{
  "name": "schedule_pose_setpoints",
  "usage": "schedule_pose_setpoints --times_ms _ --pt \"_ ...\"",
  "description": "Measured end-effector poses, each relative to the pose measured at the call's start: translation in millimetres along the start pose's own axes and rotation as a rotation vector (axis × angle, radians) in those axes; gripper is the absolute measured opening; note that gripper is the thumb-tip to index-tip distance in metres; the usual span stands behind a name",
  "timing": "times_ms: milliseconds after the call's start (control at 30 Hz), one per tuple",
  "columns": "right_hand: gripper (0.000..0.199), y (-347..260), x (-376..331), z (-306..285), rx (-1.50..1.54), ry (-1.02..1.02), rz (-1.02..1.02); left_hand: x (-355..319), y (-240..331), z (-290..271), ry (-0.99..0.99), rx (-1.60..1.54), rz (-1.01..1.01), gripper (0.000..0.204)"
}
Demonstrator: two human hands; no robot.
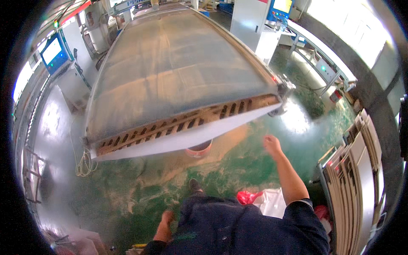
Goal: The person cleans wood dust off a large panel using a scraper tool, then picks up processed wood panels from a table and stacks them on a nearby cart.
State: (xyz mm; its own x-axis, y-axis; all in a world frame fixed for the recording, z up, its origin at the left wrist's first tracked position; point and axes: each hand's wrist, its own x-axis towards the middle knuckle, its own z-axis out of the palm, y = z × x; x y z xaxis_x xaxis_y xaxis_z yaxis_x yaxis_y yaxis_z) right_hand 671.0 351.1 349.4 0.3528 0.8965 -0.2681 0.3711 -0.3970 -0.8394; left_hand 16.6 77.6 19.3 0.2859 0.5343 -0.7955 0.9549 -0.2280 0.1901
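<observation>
Head: dust-coated machine bed (170, 63) fills upper centre. Right hand (272, 145), right of centre, sits near its corner, not touching. Left hand (167, 217) hangs lower left of centre. Both look empty; can't tell finger closure. Bed likely heavy, rigid, dust-slick; hold right side rail (242, 49), not slotted front lip (214, 114).

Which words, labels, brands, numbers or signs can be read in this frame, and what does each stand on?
Pale beam at the top edge: large lettering, legible only in part; not copied out here.
Blue-framed screen at left: washed out, nothing readable.
Yellow-lit screen at upper right: too small and blurred to read.
Dark shirt: green mark, too blurred to read.
</observation>
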Motion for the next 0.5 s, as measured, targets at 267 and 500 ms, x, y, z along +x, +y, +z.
schedule_pose_setpoints --times_ms 267,500 --pt "0.028 -136.8 192.5 -34.8 -0.352 0.424 -0.324 33.4 57.5 -343.3 0.512 -1.487 -0.165 0.024" --pt "0.045 -177.8 346.4 -87.0 -0.770 0.538 -0.171 95.2 55.1 -311.0 0.448 -1.162 -0.250 0.029"
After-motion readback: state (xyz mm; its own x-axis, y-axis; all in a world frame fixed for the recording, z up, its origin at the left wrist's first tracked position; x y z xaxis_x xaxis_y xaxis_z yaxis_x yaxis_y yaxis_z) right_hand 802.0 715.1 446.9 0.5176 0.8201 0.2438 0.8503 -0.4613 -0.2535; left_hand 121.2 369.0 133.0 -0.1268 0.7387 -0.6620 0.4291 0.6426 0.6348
